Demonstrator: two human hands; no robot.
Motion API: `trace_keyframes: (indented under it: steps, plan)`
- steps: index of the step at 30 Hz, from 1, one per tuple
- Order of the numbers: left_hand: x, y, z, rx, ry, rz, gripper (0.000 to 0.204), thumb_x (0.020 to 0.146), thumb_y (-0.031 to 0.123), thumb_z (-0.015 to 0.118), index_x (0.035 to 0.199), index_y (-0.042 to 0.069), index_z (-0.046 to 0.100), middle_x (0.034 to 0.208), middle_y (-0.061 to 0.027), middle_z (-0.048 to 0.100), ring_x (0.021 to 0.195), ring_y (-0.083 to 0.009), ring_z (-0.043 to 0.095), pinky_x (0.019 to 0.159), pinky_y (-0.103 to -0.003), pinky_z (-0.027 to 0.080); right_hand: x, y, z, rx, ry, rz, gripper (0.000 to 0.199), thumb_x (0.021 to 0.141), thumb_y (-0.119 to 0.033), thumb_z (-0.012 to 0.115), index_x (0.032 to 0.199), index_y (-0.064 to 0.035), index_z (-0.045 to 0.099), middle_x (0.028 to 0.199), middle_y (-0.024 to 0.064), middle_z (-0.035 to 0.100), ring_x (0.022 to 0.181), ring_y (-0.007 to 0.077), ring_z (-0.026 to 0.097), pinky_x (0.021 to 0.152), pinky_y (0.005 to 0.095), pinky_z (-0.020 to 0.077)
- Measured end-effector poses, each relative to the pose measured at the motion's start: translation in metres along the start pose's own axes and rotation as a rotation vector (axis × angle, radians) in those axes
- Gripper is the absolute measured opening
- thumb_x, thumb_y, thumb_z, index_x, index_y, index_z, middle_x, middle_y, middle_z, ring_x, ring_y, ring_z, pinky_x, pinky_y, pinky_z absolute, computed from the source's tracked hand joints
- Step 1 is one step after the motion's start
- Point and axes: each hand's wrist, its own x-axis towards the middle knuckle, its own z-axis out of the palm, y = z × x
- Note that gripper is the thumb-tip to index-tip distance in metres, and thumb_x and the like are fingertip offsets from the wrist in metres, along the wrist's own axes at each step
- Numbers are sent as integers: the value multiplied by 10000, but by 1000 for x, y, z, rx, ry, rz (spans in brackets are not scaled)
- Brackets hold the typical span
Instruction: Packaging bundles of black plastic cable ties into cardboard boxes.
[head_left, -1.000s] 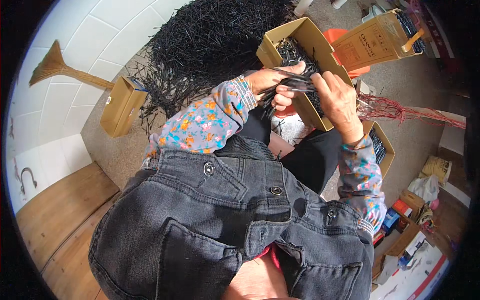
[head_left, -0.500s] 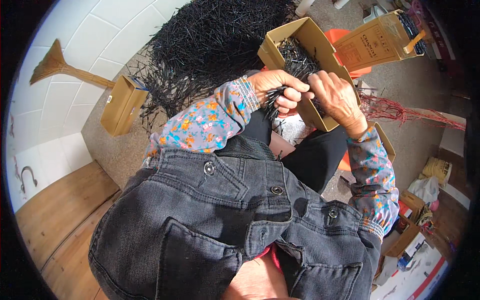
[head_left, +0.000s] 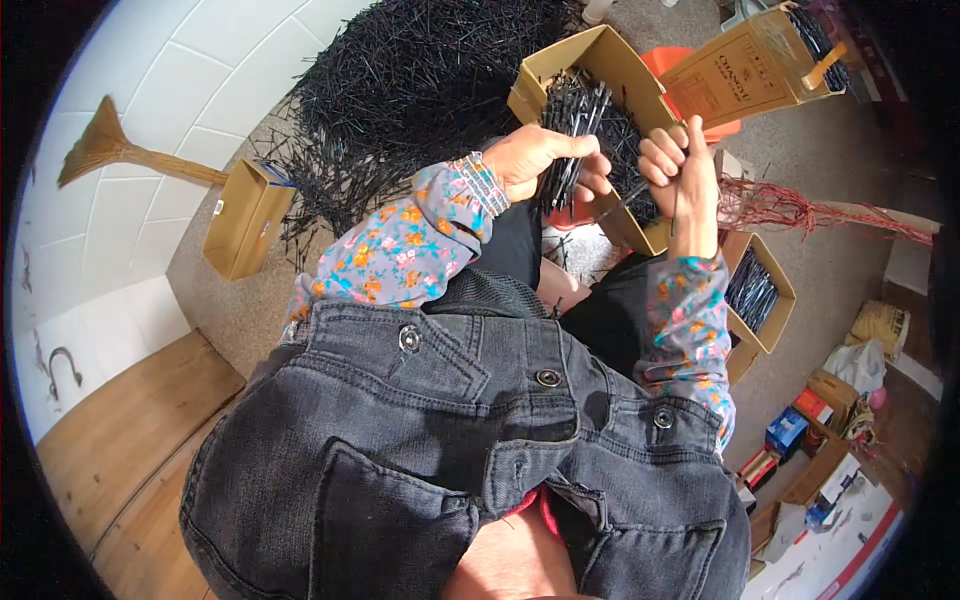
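While the left hand (head_left: 540, 155) keeps in its grip a bundle of black strips (head_left: 577, 108) at the edge of the open cardboard box (head_left: 640, 80), the right hand (head_left: 685, 170) curls nearby, its hold impossible to tell, and even, gentle pressure should keep the strips aligned.

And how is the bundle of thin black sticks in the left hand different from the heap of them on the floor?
The bundle is small, while the heap is far larger. The bundle's sticks lie roughly side by side; the heap's point in many directions. The bundle is held in the left hand, whereas the heap lies on the floor. Both consist of thin, dark sticks.
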Motion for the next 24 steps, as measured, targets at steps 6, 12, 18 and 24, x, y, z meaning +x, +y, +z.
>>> trace_keyframes:
  steps: [6, 12, 18, 24]
  plan:
    - [0, -9, 8, 72, 10, 60, 224, 881, 183, 524, 1011, 1, 538, 866, -171, 628, 738, -255, 642, 576, -324, 547, 6, 26, 16, 113, -19, 31, 410, 942, -388, 381, 632, -125, 328, 557, -29, 269, 487, 91, 258, 412, 219, 230]
    - [-6, -9, 9, 81, -39, -57, 234, 876, 167, 533, 1044, 6, 507, 893, -172, 625, 681, -244, 644, 538, -301, 548, 8, 43, 27, -275, 253, -295, 409, 942, -390, 386, 649, -108, 337, 620, 16, 392, 567, 136, 376, 517, 276, 346]
    - [-2, -12, 7, -22, -68, -97, 227, 879, 156, 525, 1045, 2, 510, 912, -169, 630, 693, -240, 642, 558, -309, 541, 7, 50, 21, -801, 402, -493, 399, 944, -379, 385, 736, -48, 467, 745, 74, 526, 645, 162, 461, 618, 297, 403]
    - [3, -16, -2, -118, -182, -179, 257, 878, 150, 520, 1082, -6, 503, 875, -134, 620, 755, -262, 630, 648, -378, 536, 11, 53, 23, -835, 312, -409, 532, 948, -437, 301, 1055, 27, 539, 969, 132, 585, 878, 215, 536, 810, 317, 419]
